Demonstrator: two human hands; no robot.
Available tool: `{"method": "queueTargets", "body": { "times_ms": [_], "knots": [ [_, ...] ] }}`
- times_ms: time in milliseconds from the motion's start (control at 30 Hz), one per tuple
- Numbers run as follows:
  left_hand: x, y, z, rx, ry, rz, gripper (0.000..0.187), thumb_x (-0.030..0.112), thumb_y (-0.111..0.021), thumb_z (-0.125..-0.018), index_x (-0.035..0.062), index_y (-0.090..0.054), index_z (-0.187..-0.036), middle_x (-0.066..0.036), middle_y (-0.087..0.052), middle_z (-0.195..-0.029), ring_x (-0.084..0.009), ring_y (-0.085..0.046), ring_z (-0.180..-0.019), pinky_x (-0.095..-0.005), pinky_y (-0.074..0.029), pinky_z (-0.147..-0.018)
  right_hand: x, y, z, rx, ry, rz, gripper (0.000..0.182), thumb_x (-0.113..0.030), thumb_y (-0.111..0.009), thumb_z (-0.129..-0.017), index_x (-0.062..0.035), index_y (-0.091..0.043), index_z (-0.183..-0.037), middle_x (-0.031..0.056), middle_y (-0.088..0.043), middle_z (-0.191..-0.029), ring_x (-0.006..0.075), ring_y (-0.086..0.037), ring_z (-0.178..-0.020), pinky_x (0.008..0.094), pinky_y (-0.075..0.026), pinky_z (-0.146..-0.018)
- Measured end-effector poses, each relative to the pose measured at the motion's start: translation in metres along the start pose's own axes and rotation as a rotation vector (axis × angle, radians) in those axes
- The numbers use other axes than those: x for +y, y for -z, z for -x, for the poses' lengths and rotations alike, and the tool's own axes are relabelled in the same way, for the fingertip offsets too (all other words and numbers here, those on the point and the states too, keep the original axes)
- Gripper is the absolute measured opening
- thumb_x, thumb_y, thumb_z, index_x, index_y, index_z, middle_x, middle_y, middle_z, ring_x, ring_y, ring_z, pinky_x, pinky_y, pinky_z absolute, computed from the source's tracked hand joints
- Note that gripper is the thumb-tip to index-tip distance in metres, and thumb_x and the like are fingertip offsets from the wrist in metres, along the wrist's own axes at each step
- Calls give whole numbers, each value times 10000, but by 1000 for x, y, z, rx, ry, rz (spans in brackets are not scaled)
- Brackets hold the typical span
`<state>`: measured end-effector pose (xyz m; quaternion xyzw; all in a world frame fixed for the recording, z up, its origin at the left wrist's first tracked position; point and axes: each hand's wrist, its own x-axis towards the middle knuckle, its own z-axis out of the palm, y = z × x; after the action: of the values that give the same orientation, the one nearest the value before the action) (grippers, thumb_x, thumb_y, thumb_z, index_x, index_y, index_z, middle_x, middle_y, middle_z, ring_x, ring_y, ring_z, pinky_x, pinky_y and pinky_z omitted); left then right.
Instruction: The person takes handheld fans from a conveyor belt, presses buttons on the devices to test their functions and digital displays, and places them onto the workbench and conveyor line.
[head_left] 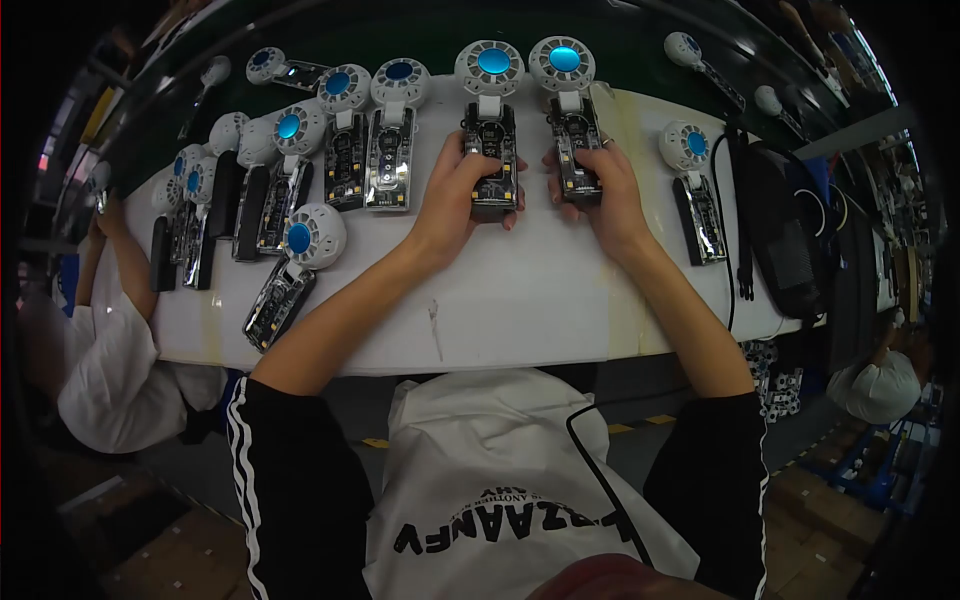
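Upright in my left hand (462, 190) is a handheld fan (493, 130) with a white round head, a blue centre and a clear body showing its circuit board. The thumb lies across the front of the body and the fingers wrap behind it. My right hand (604, 190) grips a similar fan (565, 85), its thumb on the front of the body. The two fans are side by side and apart, above the white table (500, 300). Left of my left hand lies another fan (389, 150) with a blue centre.
Several more fans (300, 236) lie on the table's left side. One fan (690, 190) lies to the right, near a black bag (790, 230) and a black cable. Other people (120, 380) sit at the far left and far right (875, 385).
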<state>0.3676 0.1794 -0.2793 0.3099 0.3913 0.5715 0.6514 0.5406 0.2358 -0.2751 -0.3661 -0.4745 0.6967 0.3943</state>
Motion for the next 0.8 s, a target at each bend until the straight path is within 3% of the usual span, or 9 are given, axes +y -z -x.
{"method": "queueTargets", "body": {
  "times_ms": [267, 333, 433, 533, 800],
  "knots": [
    [-2, 6, -2, -96, 8, 14, 388, 82, -416, -853, 35, -258, -1205, -186, -526, -1027, -233, -597, -694, -335, -494, -490, 5, 1, 6, -26, 72, 72, 425, -159, -409, -829, -24, -354, -1228, 137, -575, -976, 155, -576, -650, 226, -401, -417],
    [-3, 7, -1, -111, 8, 20, 390, 71, -410, -854, 34, -257, -1211, -178, -522, -1035, -227, -596, -706, -333, -495, -498, 4, 3, 7, -77, 51, 49, 430, -98, -413, -859, -4, -299, -1263, 121, -583, -1008, 105, -557, -749, 224, -470, -573],
    [-1, 5, 2, -107, 17, 11, 378, 68, -407, -854, 34, -268, -1203, -171, -522, -1033, -223, -594, -714, -328, -495, -505, 1, -1, 8, -49, 26, 47, 444, -96, -417, -871, -14, -280, -1285, 110, -580, -1016, 91, -543, -756, 224, -470, -585],
    [-1, 3, 3, -61, 21, -41, 405, 120, -422, -826, 33, -320, -1207, -193, -492, -1042, -273, -580, -703, -341, -463, -472, 0, 1, 9, -67, -1, 28, 461, -99, -426, -877, -20, -262, -1301, 99, -581, -1012, 84, -539, -741, 216, -457, -558],
    [-2, 3, 4, -62, 24, -25, 426, 120, -431, -819, 37, -314, -1219, -190, -480, -1043, -272, -575, -707, -335, -460, -473, 2, 2, 9, -79, -14, 37, 480, -118, -429, -876, -34, -247, -1312, 89, -582, -1000, 81, -536, -682, 203, -399, -469]
  ]
}}
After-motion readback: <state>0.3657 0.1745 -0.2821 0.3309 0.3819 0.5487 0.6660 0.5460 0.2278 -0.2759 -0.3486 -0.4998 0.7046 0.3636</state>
